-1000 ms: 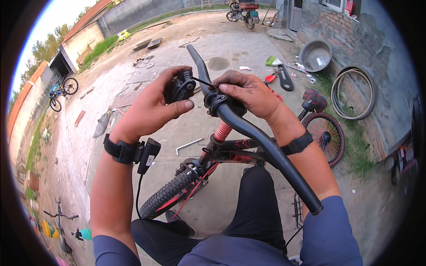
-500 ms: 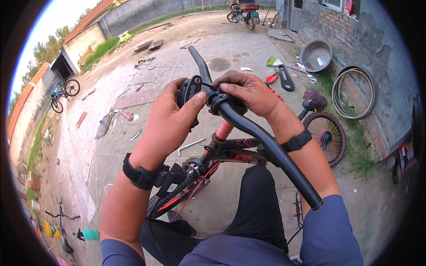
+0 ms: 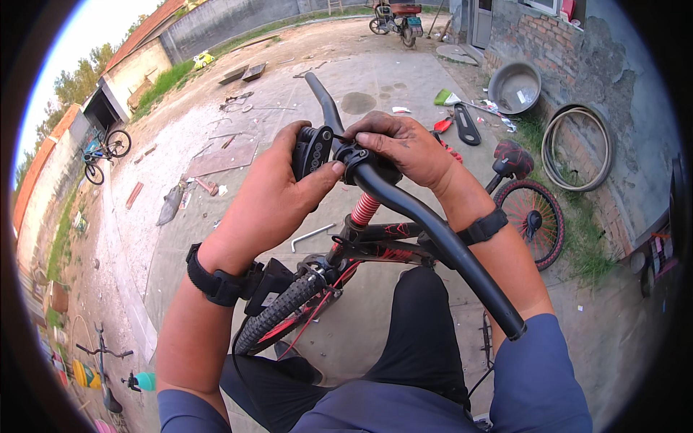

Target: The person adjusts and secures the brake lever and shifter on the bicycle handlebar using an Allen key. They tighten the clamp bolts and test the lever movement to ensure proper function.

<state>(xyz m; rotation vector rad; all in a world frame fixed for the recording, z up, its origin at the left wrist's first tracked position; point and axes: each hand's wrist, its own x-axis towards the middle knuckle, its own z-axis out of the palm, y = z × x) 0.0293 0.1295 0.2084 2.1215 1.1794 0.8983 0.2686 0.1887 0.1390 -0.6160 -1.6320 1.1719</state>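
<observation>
My left hand (image 3: 271, 187) is closed round a black folding multi-tool (image 3: 315, 156), thumb along its lower side. A thin hex key reaches from the tool toward the handlebar stem (image 3: 351, 160). Closed over the stem clamp is my right hand (image 3: 408, 148), its thumb and forefinger pinched beside the key's end. Those fingers hide where the key meets the bolt. The black handlebar (image 3: 433, 224) runs from far left to near right without grips. Below it are a red spring-like sleeve (image 3: 365, 210), the dark bike frame (image 3: 393, 232) and a knobby tyre (image 3: 278, 312) between my legs.
An L-shaped metal wrench (image 3: 312, 236) lies on the ground mat. A red-spoked wheel (image 3: 530, 222) and dark saddle (image 3: 513, 160) are at right. Beyond lie a brush (image 3: 447, 98), a metal basin (image 3: 515, 88) and coiled hose (image 3: 575, 148). Another bicycle (image 3: 107, 151) stands far left.
My left wrist has shifted slightly left, and the multi-tool has turned a little with it. More of the knobby tyre now shows. My right hand stays almost in place at the stem.
</observation>
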